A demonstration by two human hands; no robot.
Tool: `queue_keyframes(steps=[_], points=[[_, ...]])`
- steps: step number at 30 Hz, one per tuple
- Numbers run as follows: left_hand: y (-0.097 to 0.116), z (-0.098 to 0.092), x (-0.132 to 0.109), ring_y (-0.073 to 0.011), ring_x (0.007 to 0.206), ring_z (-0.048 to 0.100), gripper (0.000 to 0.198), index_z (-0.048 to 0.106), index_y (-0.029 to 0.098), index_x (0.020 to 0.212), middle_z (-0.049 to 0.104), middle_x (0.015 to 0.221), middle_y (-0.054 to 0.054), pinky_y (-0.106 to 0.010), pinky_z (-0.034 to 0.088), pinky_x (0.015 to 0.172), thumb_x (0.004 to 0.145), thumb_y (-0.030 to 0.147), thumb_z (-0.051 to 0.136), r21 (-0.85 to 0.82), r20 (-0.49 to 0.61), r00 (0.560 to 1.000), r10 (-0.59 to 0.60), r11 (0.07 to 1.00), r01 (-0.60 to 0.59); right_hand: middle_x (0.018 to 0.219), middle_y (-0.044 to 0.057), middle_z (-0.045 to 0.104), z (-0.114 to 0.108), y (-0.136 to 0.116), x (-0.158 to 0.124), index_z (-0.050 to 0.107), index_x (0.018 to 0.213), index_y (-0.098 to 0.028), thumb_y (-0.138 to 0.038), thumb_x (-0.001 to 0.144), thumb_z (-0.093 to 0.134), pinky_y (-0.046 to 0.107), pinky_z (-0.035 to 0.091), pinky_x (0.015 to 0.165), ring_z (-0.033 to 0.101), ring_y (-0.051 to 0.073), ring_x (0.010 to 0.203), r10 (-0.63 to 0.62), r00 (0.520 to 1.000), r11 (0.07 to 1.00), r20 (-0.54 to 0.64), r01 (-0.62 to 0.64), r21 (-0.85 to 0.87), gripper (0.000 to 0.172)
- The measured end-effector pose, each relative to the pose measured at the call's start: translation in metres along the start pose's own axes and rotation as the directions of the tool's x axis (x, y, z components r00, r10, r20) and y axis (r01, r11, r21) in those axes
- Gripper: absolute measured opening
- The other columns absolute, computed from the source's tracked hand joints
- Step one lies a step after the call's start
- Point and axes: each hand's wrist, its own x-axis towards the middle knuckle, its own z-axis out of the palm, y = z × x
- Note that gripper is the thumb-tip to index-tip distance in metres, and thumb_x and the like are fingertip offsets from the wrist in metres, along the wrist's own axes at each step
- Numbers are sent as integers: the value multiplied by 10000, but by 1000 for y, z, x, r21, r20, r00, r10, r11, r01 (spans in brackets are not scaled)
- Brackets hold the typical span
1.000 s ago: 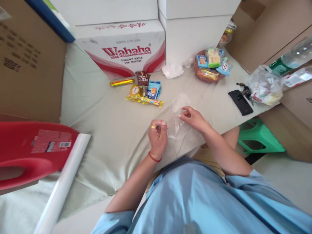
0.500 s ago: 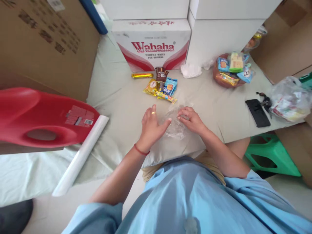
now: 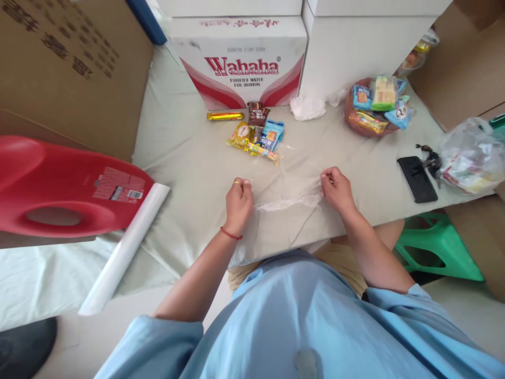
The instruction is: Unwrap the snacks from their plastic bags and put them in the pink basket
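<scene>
A clear plastic bag [image 3: 290, 202] stretches sideways between my two hands, low over the cloth-covered table [image 3: 185, 158]. My left hand [image 3: 239, 206] is closed on its left end, with a ring on one finger and a red cord at the wrist. Pinched in my right hand [image 3: 336, 189] is the bag's right end. Just beyond lies a small group of wrapped snacks: a yellow packet [image 3: 241, 135], a brown cocoa packet [image 3: 258, 113], a blue biscuit packet [image 3: 272, 135] and a thin yellow stick [image 3: 262, 151]. A longer yellow bar [image 3: 224, 116] rests behind them, to the left.
A Wahaha carton [image 3: 244, 63] stands at the back, with crumpled white plastic [image 3: 307, 107] beside it. Rightward are a snack bowl [image 3: 366, 129], a black phone [image 3: 417, 179] and a filled plastic bag [image 3: 469, 158]. On the left are a red jug [image 3: 79, 184] and a white roll [image 3: 126, 250].
My hands have moved apart. My left hand has gone from spread fingers to closed on the bag, and the crumpled bag is now drawn out lengthwise between them.
</scene>
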Motion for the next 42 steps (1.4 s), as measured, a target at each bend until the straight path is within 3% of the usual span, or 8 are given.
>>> queue_keyframes(steps=[6, 10, 19, 28, 33, 36, 39, 42], points=[[0, -20, -8, -196, 692, 562, 172, 558, 225, 894, 595, 744, -7, -337, 453, 710, 965, 381, 570, 269, -43, 997, -61, 961, 70, 746, 14, 647, -2, 9, 12, 618, 888, -233, -364, 901, 539, 310, 438, 674, 592, 186, 691, -1, 999, 994, 49, 6, -106, 153], [7, -16, -23, -307, 1064, 608, 233, 640, 183, 1087, 672, 1137, -158, -469, 447, 943, 856, 214, 653, 537, -154, 935, 320, 821, -193, 773, 34, 685, 0, 7, 8, 641, 894, -228, -337, 894, 540, 324, 444, 699, 606, 195, 705, 0, 997, 983, 78, 15, -184, 149], [8, -2, -12, -296, 1505, 459, 293, 740, 227, 1023, 703, 1365, -125, -570, 209, 1261, 943, 105, 485, 528, 284, 819, 499, 631, -568, 783, 43, 721, -44, 1, 24, 695, 876, -220, -381, 862, 660, 329, 471, 697, 631, 208, 718, 35, 920, 944, 392, 98, -314, 166], [-1, -6, -18, -289, 1588, 380, 572, 434, 209, 1617, 444, 1687, -143, -671, 80, 1313, 1081, 390, 349, 588, 399, 874, 279, 654, -477, 828, 57, 712, 33, -27, 97, 722, 947, -190, -375, 888, 727, 331, 505, 760, 651, 204, 785, -32, 980, 986, 196, 62, -153, 195], [0, -7, -22, -276, 1628, 296, 631, 355, 189, 1663, 324, 1743, -144, -671, 22, 1315, 1099, 463, 286, 625, 373, 903, 214, 662, -414, 864, 86, 697, 7, 9, 105, 699, 925, -187, -381, 986, 572, 374, 527, 782, 641, 221, 808, -51, 991, 985, -123, 30, -167, 240], [0, -5, -22, -269, 1637, 273, 640, 328, 203, 1678, 303, 1753, -131, -652, 7, 1321, 1099, 473, 285, 623, 361, 915, 181, 683, -381, 1016, 161, 701, -21, 10, 92, 714, 1014, -164, -415, 1023, 546, 419, 528, 870, 638, 231, 868, -153, 959, 950, -240, 76, -303, 302], [1, -5, -20, -270, 1642, 263, 634, 327, 216, 1681, 294, 1757, -124, -650, 8, 1320, 1099, 465, 282, 625, 371, 916, 152, 688, -367, 1220, 175, 688, -16, -14, 50, 719, 1190, -185, -417, 1050, 549, 471, 514, 1025, 657, 281, 1103, -397, 918, 872, 6, 379, -311, 320], [3, -8, -17, -265, 1647, 248, 625, 336, 216, 1676, 290, 1761, -113, -658, 34, 1317, 1105, 456, 249, 616, 389, 913, 124, 702, -358, 1407, 129, 678, 16, -34, -8, 683, 1367, -266, -406, 1028, 619, 562, 419, 1195, 573, 318, 1374, -581, 621, 707, 526, 706, -52, 372]])
